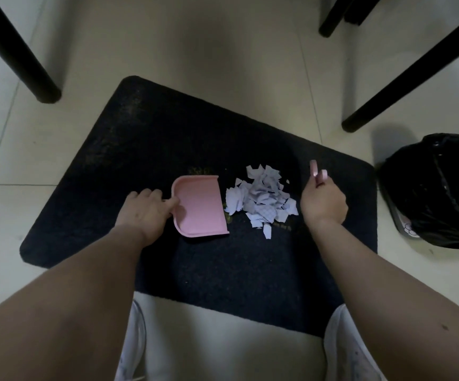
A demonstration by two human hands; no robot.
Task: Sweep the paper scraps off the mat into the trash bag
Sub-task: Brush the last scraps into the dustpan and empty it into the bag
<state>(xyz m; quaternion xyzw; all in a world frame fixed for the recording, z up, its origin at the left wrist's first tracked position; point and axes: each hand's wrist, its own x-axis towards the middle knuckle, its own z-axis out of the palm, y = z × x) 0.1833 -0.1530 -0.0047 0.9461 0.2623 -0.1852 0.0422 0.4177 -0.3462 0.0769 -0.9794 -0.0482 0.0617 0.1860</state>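
- A dark mat (167,149) lies askew on the pale tiled floor (222,50), its long side running from 10 o'clock down to 4 o'clock.
- The paper scraps (261,200), pale lilac-white torn pieces, sit heaped in one loose pile on the mat just right of its middle; a few stray bits lie at the pile's 6 o'clock edge.
- A pink dustpan (199,206) rests flat on the mat at 9 o'clock of the pile, its open lip facing the scraps and just beside them.
- The left hand (144,213) grips the dustpan at its 9 o'clock end; its fingers (151,192) are curled together over the handle, which is hidden beneath them.
- The right hand (323,200) is at 3 o'clock of the pile, near it but apart; its fingers are closed round the pink handle of a small brush (317,171), which sticks up toward 12 o'clock. The bristles cannot be seen.
- The trash bag (440,191), black and glossy, lines a small bin on the floor at 3 o'clock of the mat, just off its edge.
- Black furniture legs (22,53) stand at 11 and 1 o'clock.
- White shoes (343,345) show at 6 o'clock.
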